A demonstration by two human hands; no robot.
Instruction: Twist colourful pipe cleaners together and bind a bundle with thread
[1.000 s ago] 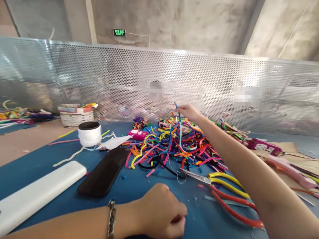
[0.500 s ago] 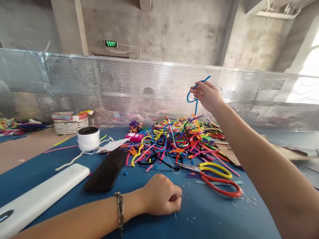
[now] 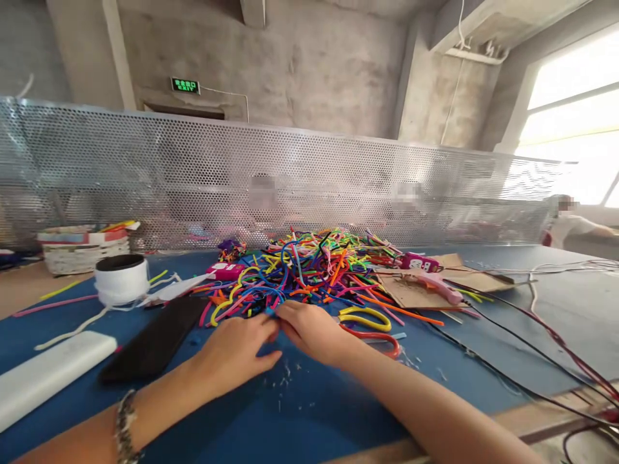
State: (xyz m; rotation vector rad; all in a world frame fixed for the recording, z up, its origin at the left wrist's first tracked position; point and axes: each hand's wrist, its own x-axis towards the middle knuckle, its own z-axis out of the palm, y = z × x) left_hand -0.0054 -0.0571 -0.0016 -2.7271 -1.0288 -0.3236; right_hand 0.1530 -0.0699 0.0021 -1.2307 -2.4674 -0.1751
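My hands meet at the near edge of a heap of coloured pipe cleaners [image 3: 333, 258]. Between the fingertips shows a bit of blue pipe cleaner [image 3: 271, 312], its loops rising in front of the heap. My right hand [image 3: 312, 330] is closed on it, fingers pointing left. My left hand [image 3: 236, 348] has its fingers curled against the same piece, with the thumb held apart; its exact grip is partly hidden. Scissors with one yellow and one red handle [image 3: 370, 317] lie beyond my right wrist, their blades mostly covered.
To the left are a black phone [image 3: 155, 338], a white bar-shaped object [image 3: 58, 374] and a thread-wound white roll [image 3: 122, 280]. A pink glue gun [image 3: 438, 283] rests on cardboard at right, with cables trailing across. Behind stands a perforated metal screen [image 3: 309, 174]; a person is far right.
My right hand has come down from above the heap with the blue pipe cleaner to meet my left hand. The left fist has loosened and moved. The view has turned right.
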